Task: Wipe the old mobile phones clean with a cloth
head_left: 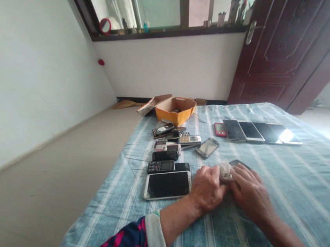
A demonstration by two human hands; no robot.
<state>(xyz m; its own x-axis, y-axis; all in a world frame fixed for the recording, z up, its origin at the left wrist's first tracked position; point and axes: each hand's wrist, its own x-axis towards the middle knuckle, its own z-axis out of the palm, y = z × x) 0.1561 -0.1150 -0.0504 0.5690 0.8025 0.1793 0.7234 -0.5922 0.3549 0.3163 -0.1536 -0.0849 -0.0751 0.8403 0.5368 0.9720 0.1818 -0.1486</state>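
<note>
Evidently the loose cluster of old phones [162, 166] is the weak spot on the left: they overlap unevenly near the edge of the blue striped cloth [111, 216], so a knock could send one sliding towards the floor [57, 194]. Nearest the person lies a large white phone [168, 186], its right end just by the left hand [209, 185]; a careless swing of that wrist could shove it into the cluster. Beyond stands an orange box [180, 119]. The left hand's fingers curl in against a crumpled white wad [225, 171], but I cannot tell how firmly they close. Rightward, a dark phone [240, 163] sits partly hidden under the fingers of the right hand [250, 195], whose grip is also unclear. Uneven pressure might make this phone skid on the fabric. Farther right, a row of phones [252, 131] lies well apart.
</note>
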